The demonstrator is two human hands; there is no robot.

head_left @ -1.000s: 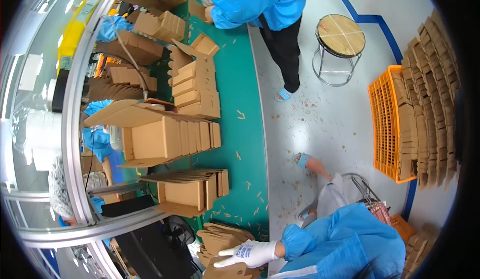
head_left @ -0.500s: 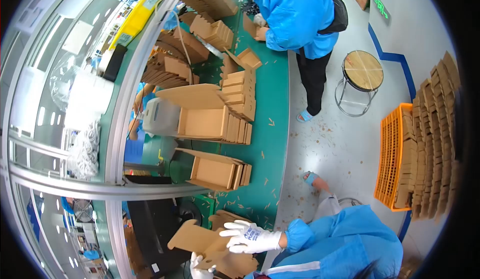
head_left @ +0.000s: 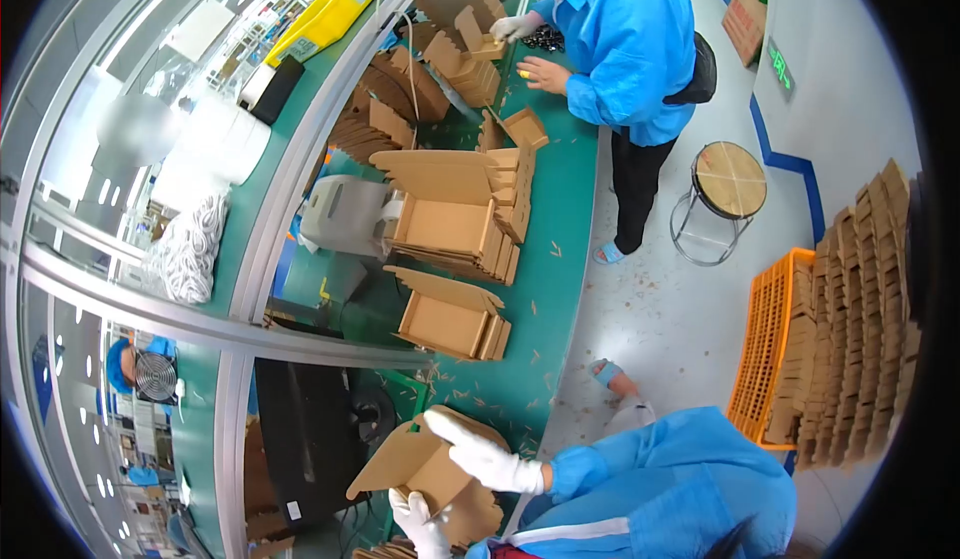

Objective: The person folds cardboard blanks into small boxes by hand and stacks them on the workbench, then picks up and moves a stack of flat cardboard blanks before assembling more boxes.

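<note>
Both gloved hands grip a flat cardboard box blank [head_left: 415, 469] at the bottom of the view — the right hand [head_left: 480, 454] lies across its upper edge, the left hand [head_left: 420, 521] holds its lower edge. The blank tilts above the green workbench [head_left: 545, 289]. Further along the bench stand rows of folded cartons [head_left: 450, 324], open sides up. At the far end a co-worker [head_left: 625, 34] in a blue coat handles cardboard — near a round stool [head_left: 728, 181]. An orange crate [head_left: 768, 349] sits on the floor beside stacked blanks.

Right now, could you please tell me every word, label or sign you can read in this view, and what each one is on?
No text here can be read.
Green sign on the far wall: white marks, too small to read.
Yellow bins on the upper shelf: white labels, blurred.
Cardboard blank in the gloved hands: no print visible.
</note>
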